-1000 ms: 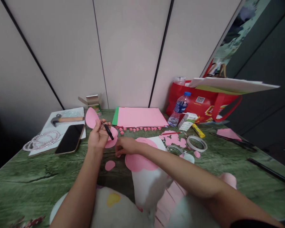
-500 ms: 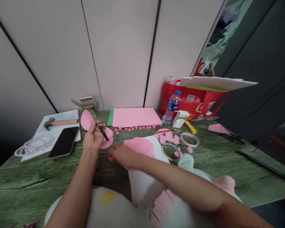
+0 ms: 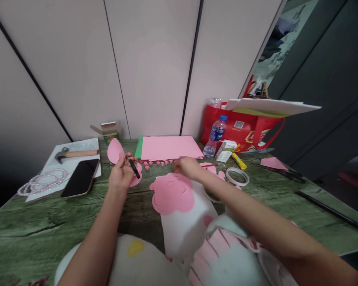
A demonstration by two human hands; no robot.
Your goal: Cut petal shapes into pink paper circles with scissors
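Observation:
My left hand (image 3: 121,171) is raised over the table's left side, holding an oval pink paper piece (image 3: 115,151) and a black marker (image 3: 133,167) together. Behind it, a rounded pink paper cutout (image 3: 136,178) shows in part. My right hand (image 3: 189,167) reaches to the far middle with fingers curled down, by a row of small pink curled pieces (image 3: 158,163); anything in its fingertips is hidden. Just below lies a large scalloped pink paper shape (image 3: 173,194) with curved lines on it, overlapping a white sheet (image 3: 185,230).
Pink sheets (image 3: 173,146) lie by the wall. A bottle (image 3: 215,137), small carton (image 3: 226,150), glue stick (image 3: 239,161) and tape roll (image 3: 237,176) stand or lie right, before a red bag (image 3: 241,129). A hammer (image 3: 80,153) and phone (image 3: 81,178) lie left. A plush toy (image 3: 226,254) fills the front.
My right hand has moved right and farther back, from beside the left hand to the row of small pink pieces. My left hand shifted slightly right, keeping the paper and marker.

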